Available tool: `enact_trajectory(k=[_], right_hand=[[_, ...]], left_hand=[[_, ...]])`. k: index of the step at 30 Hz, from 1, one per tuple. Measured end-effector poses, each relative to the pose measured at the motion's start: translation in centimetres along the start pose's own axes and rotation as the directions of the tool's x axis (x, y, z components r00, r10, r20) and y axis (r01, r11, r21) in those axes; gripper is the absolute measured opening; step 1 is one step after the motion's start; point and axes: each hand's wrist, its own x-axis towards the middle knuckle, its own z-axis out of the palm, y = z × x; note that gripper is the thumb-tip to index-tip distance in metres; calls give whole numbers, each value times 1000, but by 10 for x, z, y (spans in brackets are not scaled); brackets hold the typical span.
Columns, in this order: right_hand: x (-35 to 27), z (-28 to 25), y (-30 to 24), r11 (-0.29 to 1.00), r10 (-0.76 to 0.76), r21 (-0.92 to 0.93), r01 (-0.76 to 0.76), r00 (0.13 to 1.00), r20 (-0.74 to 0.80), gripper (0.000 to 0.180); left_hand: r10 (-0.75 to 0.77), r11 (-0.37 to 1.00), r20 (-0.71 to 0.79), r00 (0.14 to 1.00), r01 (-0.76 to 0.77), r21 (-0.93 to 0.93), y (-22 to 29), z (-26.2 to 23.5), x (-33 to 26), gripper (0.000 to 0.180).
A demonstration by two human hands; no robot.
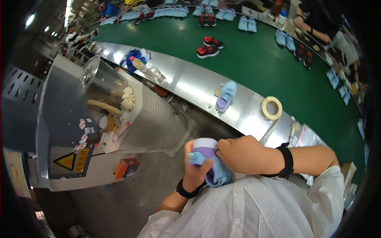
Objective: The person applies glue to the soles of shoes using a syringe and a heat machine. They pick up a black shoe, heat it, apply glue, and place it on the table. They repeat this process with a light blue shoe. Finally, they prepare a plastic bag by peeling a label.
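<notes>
Close to my body, my left hand (193,169) is closed round a light blue shoe (222,174) with a purple lining and a white sole. The thumb presses on the upper, and the sole edge faces away from me. My right hand (248,155) is closed against the shoe's right side, its fingertips at the sole edge; whatever they pinch is hidden. Ahead, a matching light blue shoe (226,96) stands by itself on the metal ledge (190,85). To its right is a roll of cream tape (271,108).
Beyond the ledge runs a green conveyor belt (254,59) carrying red-black shoes (208,51) and pairs of light blue ones (247,24). Bottles (145,68) lie on the ledge. A grey machine (65,119) stands left, with an orange box (126,168) beside it. A co-worker (315,20) sits across.
</notes>
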Motion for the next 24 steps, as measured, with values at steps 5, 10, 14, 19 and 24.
enact_trajectory(k=[5, 10, 14, 19, 24], right_hand=[[1, -8, 2, 952, 124, 298, -67, 977, -176, 20], [-4, -3, 18, 628, 425, 720, -294, 905, -1, 25], [-8, 9, 32, 464, 482, 829, -311, 874, 58, 28], [-10, 14, 33, 449, 487, 826, -341, 868, 94, 29], [-6, 7, 14, 599, 416, 727, -337, 906, 77, 26]], left_hand=[[-10, 977, -12, 1000, 8, -212, 4, -15, 1, 77], [-2, 994, -113, 994, -11, -112, -1, -26, -4, 72], [-8, 976, -102, 995, -14, -216, -1, -31, -6, 72], [-59, 953, -97, 993, 27, -301, -1, -33, -8, 71], [-128, 925, -77, 989, 91, -369, -6, -33, -10, 69]])
